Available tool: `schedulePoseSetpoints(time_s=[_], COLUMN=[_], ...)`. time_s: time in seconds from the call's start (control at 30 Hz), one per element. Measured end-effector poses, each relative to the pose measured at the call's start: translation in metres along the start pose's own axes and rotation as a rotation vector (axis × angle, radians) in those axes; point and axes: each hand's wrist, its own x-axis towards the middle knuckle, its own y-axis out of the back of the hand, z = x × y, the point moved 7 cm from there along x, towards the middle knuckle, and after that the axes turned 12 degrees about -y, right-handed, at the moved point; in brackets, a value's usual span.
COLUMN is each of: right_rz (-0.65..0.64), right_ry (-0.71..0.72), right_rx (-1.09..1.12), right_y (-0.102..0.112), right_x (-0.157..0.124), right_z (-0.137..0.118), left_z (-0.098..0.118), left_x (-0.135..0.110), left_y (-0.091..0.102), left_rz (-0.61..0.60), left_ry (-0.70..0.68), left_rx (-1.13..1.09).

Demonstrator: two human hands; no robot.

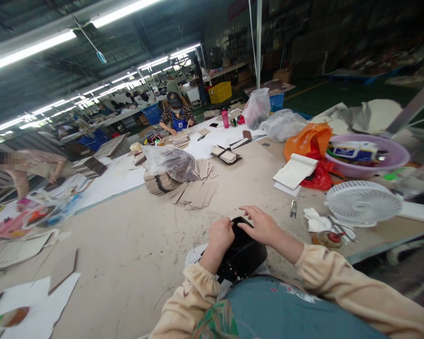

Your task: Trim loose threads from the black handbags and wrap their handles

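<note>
A black boxy handbag [245, 256] with small shiny metal dots low on its side stands at the table edge, close against my body. Its open top faces up, and the inside is dark. My left hand [221, 238] is closed on the upper left rim of the bag. On the other side, my right hand [261, 227] hovers at the opening with fingers apart and thumb near the right rim; whether it touches the bag I cannot tell. White paper or cloth [194, 255] partly shows under the bag.
Ahead lie stacked beige card pieces [194, 194] and a clear plastic bag [173, 162]. To the right are snips [293, 208], a white fan [363, 203], a notepad [295, 170] and a purple basin [403, 155]. A brush [12, 316] lies left. Co-workers sit and lean across the table.
</note>
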Motion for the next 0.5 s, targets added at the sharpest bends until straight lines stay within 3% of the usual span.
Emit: schedulePoseSetpoints(time_s=[0.17, 0.3, 0.5], right_rz=[-0.066, -0.138, -0.120], right_ry=[-0.065, -0.168, -0.211], right_rx=[0.082, 0.095, 0.107], right_y=[-0.010, -0.023, -0.026], right_x=[-0.023, -0.034, -0.035], right_z=[0.021, 0.035, 0.037], left_z=[0.002, 0.009, 0.014], left_x=[0.000, 0.001, 0.006], left_y=[0.004, 0.003, 0.005], left_rz=[0.021, -0.033, -0.064], left_ry=[-0.062, -0.130, -0.023], left_rx=[-0.108, -0.157, -0.104])
